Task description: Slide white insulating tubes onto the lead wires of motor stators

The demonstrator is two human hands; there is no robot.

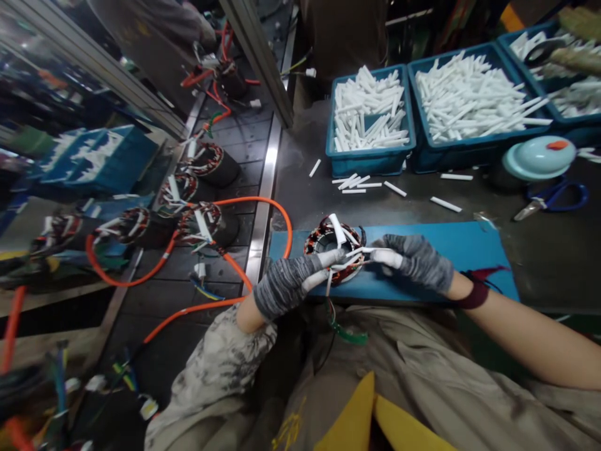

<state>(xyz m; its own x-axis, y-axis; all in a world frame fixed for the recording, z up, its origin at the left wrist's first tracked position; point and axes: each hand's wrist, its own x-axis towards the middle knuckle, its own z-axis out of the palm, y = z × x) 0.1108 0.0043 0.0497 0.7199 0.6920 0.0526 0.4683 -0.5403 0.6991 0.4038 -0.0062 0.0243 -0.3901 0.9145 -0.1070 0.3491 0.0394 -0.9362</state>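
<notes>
A motor stator (313,240) with copper windings stands on a blue mat (469,257) in front of me. One thick white sleeve (337,229) sticks up from its rim. My left hand (293,280), in a grey glove with white fingertips, pinches white-sleeved wires (353,254) at the stator's near side. From the right, my right hand (413,260), gloved alike, closes thumb and fingers on the outer ends of these wires. The exact grip points are partly hidden by the fingertips. A green strip (350,335) hangs on a lead below the stator.
Blue bins (370,161) of white sleeves stand behind the mat, with loose sleeves (395,188) before them. A light-blue-lidded container (539,158) and scissors (554,199) lie right. On the left, a conveyor (235,263) carries several stators with orange cables (188,310).
</notes>
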